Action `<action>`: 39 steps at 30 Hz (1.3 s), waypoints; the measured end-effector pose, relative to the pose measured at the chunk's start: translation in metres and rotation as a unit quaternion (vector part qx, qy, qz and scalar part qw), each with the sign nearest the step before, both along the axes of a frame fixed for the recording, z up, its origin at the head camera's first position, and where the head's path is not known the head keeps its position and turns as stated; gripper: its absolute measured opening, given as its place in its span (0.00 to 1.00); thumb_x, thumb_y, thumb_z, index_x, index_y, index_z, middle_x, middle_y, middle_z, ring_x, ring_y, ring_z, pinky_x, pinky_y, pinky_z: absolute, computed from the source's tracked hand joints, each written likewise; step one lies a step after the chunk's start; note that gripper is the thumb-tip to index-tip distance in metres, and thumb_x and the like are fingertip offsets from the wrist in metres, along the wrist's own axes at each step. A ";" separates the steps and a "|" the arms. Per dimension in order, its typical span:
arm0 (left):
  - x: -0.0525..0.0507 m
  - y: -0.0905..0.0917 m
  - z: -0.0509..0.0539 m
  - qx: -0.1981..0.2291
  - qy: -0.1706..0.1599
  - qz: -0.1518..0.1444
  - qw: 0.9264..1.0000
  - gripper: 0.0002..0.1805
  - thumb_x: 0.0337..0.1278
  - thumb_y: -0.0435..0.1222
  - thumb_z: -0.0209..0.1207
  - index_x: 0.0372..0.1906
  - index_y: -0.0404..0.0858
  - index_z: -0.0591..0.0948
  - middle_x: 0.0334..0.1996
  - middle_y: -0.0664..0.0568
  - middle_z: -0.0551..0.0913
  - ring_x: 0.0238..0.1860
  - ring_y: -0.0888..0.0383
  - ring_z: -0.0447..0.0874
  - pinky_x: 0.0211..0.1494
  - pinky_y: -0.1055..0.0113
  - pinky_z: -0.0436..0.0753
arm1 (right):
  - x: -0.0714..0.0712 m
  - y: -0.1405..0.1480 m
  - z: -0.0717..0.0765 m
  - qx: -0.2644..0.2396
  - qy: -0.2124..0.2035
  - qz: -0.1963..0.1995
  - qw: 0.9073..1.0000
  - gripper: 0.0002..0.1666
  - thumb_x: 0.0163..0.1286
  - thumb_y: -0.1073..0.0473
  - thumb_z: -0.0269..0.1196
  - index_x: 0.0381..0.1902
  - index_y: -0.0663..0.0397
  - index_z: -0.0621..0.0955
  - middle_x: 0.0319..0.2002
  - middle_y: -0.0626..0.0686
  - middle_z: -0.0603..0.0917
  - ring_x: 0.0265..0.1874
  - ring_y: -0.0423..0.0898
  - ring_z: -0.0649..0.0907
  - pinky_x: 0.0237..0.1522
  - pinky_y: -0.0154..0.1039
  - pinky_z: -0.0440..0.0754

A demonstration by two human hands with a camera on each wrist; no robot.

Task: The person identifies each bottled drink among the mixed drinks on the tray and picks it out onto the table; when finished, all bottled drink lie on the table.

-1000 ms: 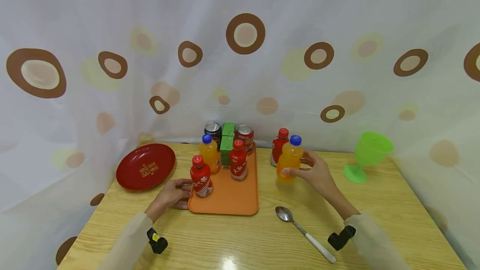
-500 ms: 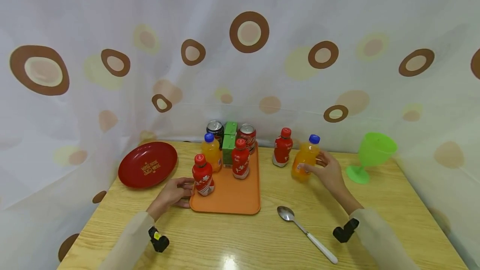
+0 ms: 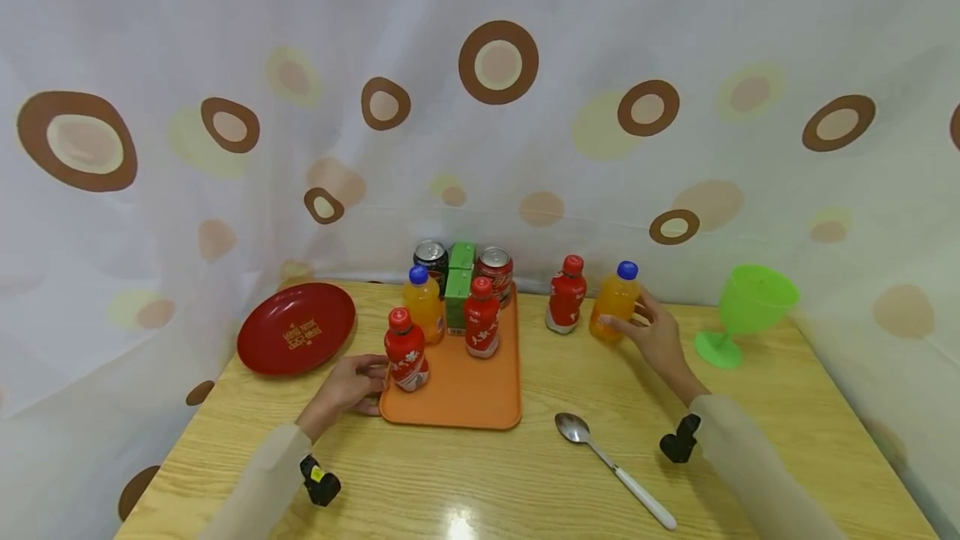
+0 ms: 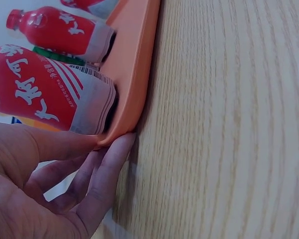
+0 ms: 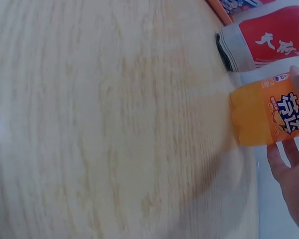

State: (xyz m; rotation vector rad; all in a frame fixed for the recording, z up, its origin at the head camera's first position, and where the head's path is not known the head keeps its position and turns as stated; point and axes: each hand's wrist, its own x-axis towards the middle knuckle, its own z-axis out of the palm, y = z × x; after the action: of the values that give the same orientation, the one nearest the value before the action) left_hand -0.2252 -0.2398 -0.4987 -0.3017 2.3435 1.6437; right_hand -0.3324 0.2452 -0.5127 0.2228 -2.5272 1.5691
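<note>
My left hand (image 3: pixel 348 386) pinches the near left corner of the orange tray (image 3: pixel 465 398), thumb on the rim and fingers against its outer side in the left wrist view. On the tray stand a red-labelled bottle (image 3: pixel 406 352) close to that hand, another red bottle (image 3: pixel 482 319), an orange soda bottle (image 3: pixel 423 307), green cartons (image 3: pixel 456 298), a dark can (image 3: pixel 431 257) and a red can (image 3: pixel 495 269). My right hand (image 3: pixel 656 340) grips a second orange soda bottle (image 5: pixel 264 112) with a blue cap, upright right of the tray. Beside it stands a third red bottle (image 3: pixel 566 298).
A red plate (image 3: pixel 296 327) lies left of the tray. At the right is a green goblet (image 3: pixel 753 302). A spoon (image 3: pixel 611 465) with a white handle lies on the wooden table (image 3: pixel 420 482) in front. A patterned curtain (image 3: pixel 540 148) hangs behind.
My right hand has carried the orange soda bottle to the right, then a little farther back, clear of the red bottle it partly covered. My left hand stays on the tray.
</note>
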 end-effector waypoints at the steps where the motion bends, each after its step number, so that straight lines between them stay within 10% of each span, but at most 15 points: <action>1: 0.000 0.000 0.000 -0.001 0.000 -0.003 1.000 0.27 0.66 0.23 0.59 0.70 0.25 0.74 0.56 0.32 0.82 0.46 0.50 0.87 0.34 0.58 0.92 | -0.001 0.001 -0.001 -0.003 0.000 0.001 1.000 0.48 0.72 0.55 0.72 0.83 0.52 0.62 0.75 0.65 0.70 0.70 0.67 0.73 0.61 0.26 0.79; 6: -0.001 -0.001 -0.001 -0.005 -0.007 0.002 1.000 0.27 0.67 0.24 0.58 0.70 0.26 0.74 0.57 0.32 0.82 0.47 0.50 0.88 0.35 0.57 0.92 | -0.005 0.003 -0.003 -0.003 -0.002 0.002 1.000 0.48 0.73 0.56 0.70 0.84 0.50 0.61 0.76 0.65 0.69 0.70 0.68 0.73 0.57 0.18 0.76; 15: 0.000 -0.001 -0.001 -0.001 -0.003 0.005 1.000 0.27 0.67 0.24 0.59 0.70 0.27 0.75 0.58 0.32 0.82 0.47 0.49 0.89 0.34 0.58 0.92 | -0.004 -0.002 -0.002 0.001 0.009 -0.012 1.000 0.47 0.73 0.54 0.71 0.83 0.51 0.62 0.74 0.64 0.72 0.70 0.66 0.74 0.69 0.54 0.77; 29: -0.004 -0.001 0.001 0.012 -0.008 0.005 1.000 0.26 0.70 0.24 0.58 0.71 0.27 0.74 0.62 0.30 0.80 0.47 0.50 0.89 0.33 0.60 0.92 | 0.001 -0.002 0.024 0.062 -0.069 -0.020 0.996 0.54 0.73 0.50 0.69 0.81 0.68 0.52 0.71 0.76 0.66 0.68 0.72 0.70 0.69 0.66 0.75; 39: -0.002 -0.005 -0.004 0.025 -0.016 0.004 1.000 0.27 0.70 0.25 0.58 0.72 0.27 0.73 0.64 0.29 0.79 0.48 0.49 0.89 0.33 0.59 0.92 | 0.032 -0.010 0.039 0.044 -0.069 -0.045 0.996 0.37 0.75 0.55 0.67 0.68 0.74 0.66 0.56 0.68 0.75 0.51 0.53 0.82 0.42 0.24 0.83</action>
State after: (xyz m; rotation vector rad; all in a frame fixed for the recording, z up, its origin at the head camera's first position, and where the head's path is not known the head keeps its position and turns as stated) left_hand -0.2268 -0.2445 -0.5025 -0.3255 2.2771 1.6868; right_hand -0.3000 0.2355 -0.4735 0.0107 -2.6722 1.4910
